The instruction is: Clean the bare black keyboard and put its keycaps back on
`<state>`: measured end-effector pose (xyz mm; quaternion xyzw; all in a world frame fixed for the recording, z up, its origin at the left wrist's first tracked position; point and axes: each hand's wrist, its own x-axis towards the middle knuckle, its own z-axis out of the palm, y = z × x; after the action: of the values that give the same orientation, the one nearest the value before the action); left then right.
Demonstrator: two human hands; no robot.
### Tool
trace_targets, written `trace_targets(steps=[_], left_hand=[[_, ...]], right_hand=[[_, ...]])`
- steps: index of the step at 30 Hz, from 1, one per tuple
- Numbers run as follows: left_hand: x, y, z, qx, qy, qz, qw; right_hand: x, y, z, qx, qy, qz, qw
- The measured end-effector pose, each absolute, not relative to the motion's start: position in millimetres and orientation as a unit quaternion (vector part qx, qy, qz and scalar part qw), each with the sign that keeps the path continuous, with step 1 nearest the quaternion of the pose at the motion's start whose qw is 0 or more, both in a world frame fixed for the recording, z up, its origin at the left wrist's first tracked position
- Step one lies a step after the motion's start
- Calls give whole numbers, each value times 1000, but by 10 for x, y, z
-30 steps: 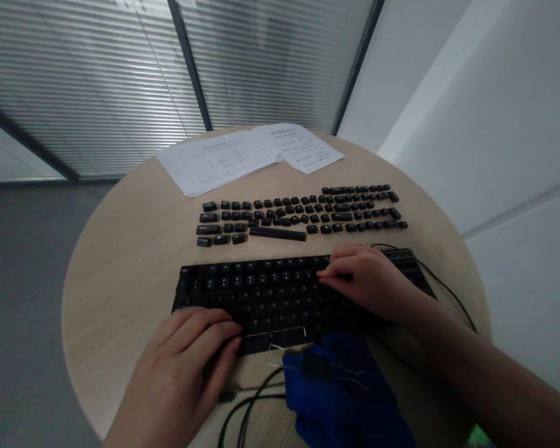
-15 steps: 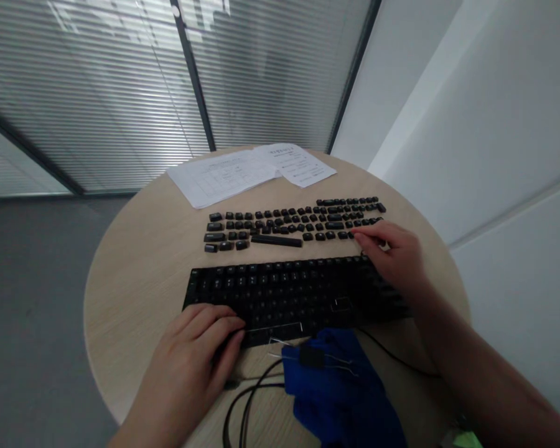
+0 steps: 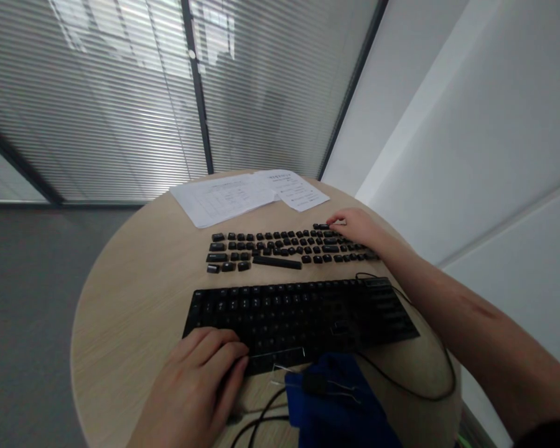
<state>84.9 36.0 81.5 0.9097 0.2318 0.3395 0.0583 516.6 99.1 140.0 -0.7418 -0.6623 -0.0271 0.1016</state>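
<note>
A black keyboard lies on the round table, with key tops at its back and left and bare-looking sections elsewhere. My left hand grips its front left corner, fingers bent over the top and thumb along the front edge. Beyond the keyboard, loose black keycaps are laid out in rows, including a long space bar. My right hand reaches to the farthest row at the right, thumb and forefinger pinched at a small keycap. The hand hides part of that row.
White printed sheets lie at the table's far side. A blue cloth or pouch with a wire-handled black clip sits in front of the keyboard. Black cable curves along the right, and more loops at the front.
My right hand has moved from the nearest row of keycaps, at the right, away to the farthest row. My left hand stays on the keyboard. The view has tilted up slightly.
</note>
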Motion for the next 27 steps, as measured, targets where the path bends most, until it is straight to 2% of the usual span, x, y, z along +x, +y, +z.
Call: trace_targets(steps=[9,13,17,22,27], left_hand=[[848,348,829,907,234,346,60],[846,334,837,909,240,335,70],[839,331,812,910,243,326,81],[833,341,778,910,246,320,93],[834,347,788,914,253,303,94]], right_hand=[[5173,1630,1274,-738,-674,25,28],[5038,1595,1331,-734,-678,13,40],[4793,1130,1491,-716,-689,-31,111],[4442,99,1469,-585,-762,-53,273],[4293,-374,1193,-547,-771,-15,326]])
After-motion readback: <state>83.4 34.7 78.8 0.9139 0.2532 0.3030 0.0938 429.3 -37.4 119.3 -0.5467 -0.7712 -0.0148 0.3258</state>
